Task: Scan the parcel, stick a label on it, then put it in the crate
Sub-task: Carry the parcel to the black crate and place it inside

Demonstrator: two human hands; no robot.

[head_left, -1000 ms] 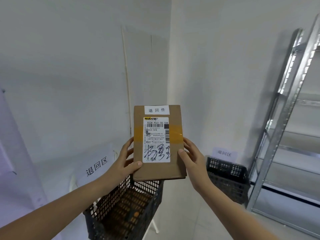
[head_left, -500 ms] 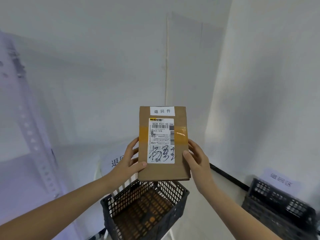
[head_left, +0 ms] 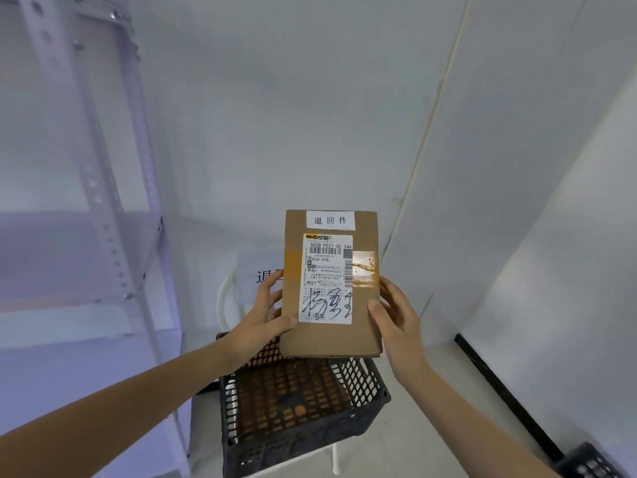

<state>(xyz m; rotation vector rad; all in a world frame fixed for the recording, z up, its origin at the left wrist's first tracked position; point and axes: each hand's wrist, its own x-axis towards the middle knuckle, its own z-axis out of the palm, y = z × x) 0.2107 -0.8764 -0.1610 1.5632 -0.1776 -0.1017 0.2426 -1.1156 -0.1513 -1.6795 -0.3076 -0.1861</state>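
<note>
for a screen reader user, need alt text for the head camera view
Two bare hands, left hand and right hand, hold a flat brown cardboard parcel upright above a black plastic mesh crate; a white label is stuck along its top edge.

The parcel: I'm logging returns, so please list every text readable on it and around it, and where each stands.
"退回件": white sticker at the top of the parcel.
"5028 P021-00 044": top line of the shipping label.
"P021": label's left side.
"杭州": label, under the barcode.
Handwritten scrawl on the label: illegible.
Fine print: too small.
Wall sign behind: only "退" shows.
</note>
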